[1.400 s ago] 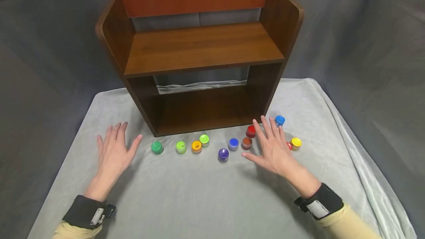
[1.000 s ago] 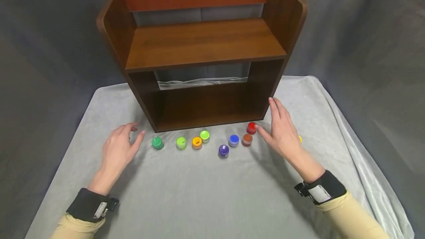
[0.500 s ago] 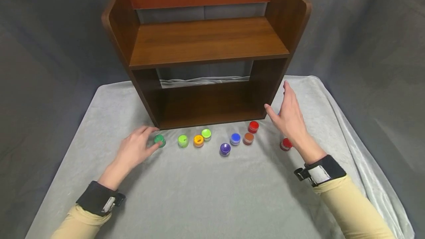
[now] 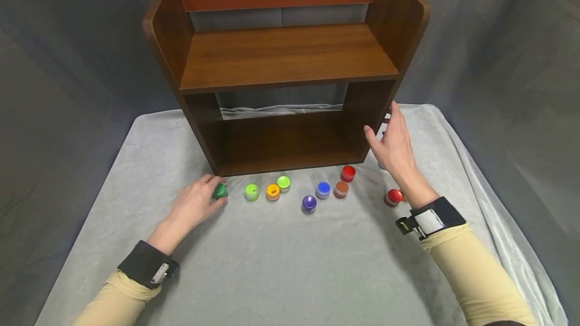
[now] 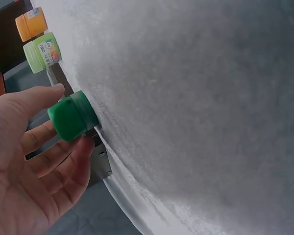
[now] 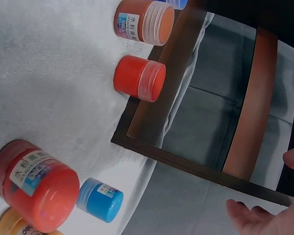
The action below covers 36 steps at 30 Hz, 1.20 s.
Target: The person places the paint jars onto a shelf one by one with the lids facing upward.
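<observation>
Left hand (image 4: 192, 201): curled round one squat, cylindrical green jar (image 5: 70, 117), smooth-capped. Right hand (image 4: 393, 146): loosely parted, beside round-cornered, wood-grained shelf unit (image 4: 290, 58).

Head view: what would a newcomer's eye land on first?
Probably the big brown shelf standing at the back centre. Next, the bright little jars scattered on the grey cloth before it and off to its right. Then the left hand, fingers around the dark green jar, and the right hand by the shelf's right side.
</observation>
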### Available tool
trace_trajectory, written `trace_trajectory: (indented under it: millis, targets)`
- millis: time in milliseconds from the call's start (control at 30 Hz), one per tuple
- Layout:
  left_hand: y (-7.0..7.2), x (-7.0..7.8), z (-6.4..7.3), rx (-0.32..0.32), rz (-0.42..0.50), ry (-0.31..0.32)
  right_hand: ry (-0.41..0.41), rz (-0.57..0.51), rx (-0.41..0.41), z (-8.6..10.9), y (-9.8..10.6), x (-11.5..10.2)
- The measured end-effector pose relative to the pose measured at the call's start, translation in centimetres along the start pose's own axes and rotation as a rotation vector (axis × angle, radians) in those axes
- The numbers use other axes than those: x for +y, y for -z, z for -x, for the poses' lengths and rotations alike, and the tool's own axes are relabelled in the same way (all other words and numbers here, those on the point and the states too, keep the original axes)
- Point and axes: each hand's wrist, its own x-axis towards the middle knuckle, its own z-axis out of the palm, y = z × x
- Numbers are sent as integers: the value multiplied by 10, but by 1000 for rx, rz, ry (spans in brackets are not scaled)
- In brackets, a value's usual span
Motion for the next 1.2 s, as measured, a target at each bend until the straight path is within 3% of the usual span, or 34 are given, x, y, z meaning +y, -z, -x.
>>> trace_trajectory:
  millis: [500, 1200]
  targets:
    - [-8, 0, -2, 2, 66, -2, -23, -84, 66, -14, -3, 2]
    - [-3, -1, 0, 13, 142, -11, 1, -33, 86, -17, -5, 8]
